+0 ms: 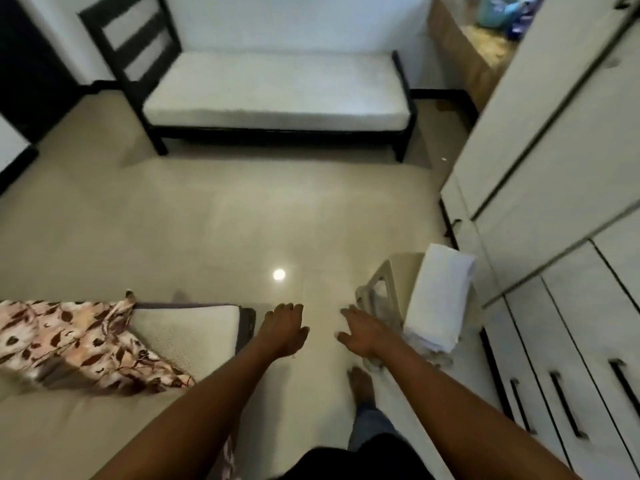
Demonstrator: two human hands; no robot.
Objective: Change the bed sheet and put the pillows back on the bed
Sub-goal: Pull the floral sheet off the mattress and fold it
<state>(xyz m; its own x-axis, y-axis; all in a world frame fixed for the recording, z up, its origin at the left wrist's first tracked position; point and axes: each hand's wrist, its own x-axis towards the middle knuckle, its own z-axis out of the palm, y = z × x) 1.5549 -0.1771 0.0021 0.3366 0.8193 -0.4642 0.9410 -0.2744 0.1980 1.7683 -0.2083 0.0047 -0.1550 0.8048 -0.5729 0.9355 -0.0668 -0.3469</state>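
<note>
Both bare forearms reach forward and slightly inward from the lower corners of the view, so the hands hang near each other but apart. The left hand (pixel 284 329) is palm down, fingers loosely extended and a little spread. The right hand (pixel 360 336) is also palm down, fingers relaxed, thumb pointing inward. Below it shows a bare foot (pixel 360 379) and a blue trouser leg (pixel 372 424).

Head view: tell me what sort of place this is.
Likely a bedroom: a bare mattress on a dark frame by the far wall, a floral sheet on a nearer mattress at left, and a white wardrobe at right.
</note>
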